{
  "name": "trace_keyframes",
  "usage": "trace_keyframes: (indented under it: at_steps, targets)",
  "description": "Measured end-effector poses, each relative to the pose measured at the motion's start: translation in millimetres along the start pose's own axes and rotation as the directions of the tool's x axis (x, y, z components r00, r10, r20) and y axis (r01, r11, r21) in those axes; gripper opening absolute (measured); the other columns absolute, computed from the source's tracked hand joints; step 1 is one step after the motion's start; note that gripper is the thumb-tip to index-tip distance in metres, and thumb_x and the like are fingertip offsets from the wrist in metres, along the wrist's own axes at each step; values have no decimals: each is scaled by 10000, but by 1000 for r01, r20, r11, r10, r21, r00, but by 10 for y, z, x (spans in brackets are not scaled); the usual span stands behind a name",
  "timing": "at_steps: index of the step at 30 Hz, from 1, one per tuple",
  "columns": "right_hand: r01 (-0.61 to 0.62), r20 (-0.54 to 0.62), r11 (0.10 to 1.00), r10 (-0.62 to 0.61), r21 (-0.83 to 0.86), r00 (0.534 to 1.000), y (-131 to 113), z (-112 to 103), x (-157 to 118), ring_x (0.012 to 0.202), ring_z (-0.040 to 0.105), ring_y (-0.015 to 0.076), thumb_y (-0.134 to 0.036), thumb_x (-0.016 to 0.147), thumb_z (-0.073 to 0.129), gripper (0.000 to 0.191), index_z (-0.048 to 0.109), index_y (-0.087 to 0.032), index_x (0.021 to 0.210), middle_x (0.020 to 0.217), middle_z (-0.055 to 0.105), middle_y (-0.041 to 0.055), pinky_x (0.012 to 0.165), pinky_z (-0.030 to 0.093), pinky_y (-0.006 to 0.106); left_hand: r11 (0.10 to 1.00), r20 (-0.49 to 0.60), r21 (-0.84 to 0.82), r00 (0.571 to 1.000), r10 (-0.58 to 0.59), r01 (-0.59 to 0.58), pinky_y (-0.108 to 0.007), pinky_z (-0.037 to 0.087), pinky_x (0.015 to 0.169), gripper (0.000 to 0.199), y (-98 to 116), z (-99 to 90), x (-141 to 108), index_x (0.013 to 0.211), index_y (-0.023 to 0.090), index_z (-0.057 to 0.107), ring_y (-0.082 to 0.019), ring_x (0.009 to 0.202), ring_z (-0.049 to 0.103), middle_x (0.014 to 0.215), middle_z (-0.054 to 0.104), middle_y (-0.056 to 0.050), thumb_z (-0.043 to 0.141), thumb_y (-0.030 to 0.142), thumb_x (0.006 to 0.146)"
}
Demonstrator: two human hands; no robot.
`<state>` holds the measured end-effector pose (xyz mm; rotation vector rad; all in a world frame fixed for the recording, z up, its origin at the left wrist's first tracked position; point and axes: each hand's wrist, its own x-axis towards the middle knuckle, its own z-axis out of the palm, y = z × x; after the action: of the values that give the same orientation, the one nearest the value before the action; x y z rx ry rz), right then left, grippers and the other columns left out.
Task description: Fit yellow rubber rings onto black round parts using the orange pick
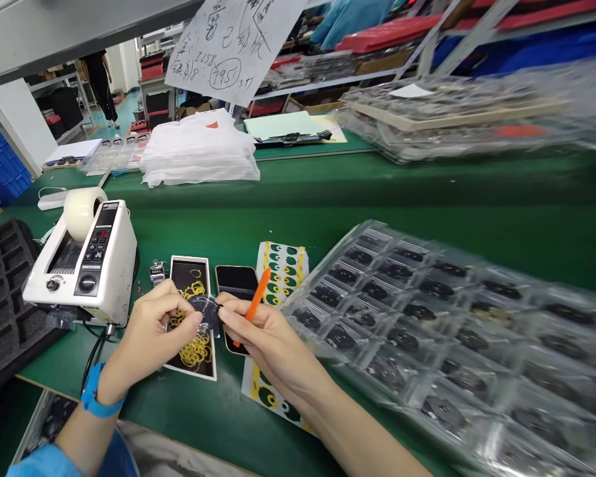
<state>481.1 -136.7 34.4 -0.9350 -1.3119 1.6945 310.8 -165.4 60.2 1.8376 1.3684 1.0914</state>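
Observation:
My left hand (156, 334), a blue band at its wrist, is closed, pinching the left edge of a small dark round part (206, 311). The other edge of that part is between the fingertips of my right hand (258, 328). Tucked in the same right hand is a flat orange stick (258, 295), tilted upward. Below the part lies a white-edged box (177, 268) with many thin yellow rings (193, 351). A phone (236, 275) rests beside the box, partly covered by my right hand. A sticker sheet (278, 262) with green and yellow eye-like shapes runs under my right wrist.
At left stands a white tape dispenser (106, 258) beside a black compartment tray (10, 291). A tally counter (157, 271) is near the box. On the right, a large clear tray (347, 351) holds several dark parts. White bags (198, 152) are piled behind.

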Motion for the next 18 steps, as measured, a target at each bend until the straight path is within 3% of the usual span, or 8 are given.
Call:
trace_keyframes:
  at_steps: [10, 18]
  targets:
    - [12, -11, 1000, -12, 2, 1000, 24, -7, -13, 598, 285, 134, -700, 703, 698, 586, 491, -187, 511, 694, 379, 2, 540, 230, 273, 998, -29, 49, 999, 40, -38, -251, 283, 524, 228, -8, 35, 3, 617, 182, 539, -105, 566, 379, 641, 387, 42, 561, 173, 844]
    - [140, -92, 987, -147, -79, 985, 103, -18, 10, 753, 450, 200, -592, 769, 713, 402, 658, -215, 639, 746, 516, 32, 700, 344, 318, 945, -160, 315, 977, 142, -85, -251, 303, 525, 233, -33, 128, 3, 604, 202, 446, -121, 567, 414, 631, 391, 37, 545, 141, 805]
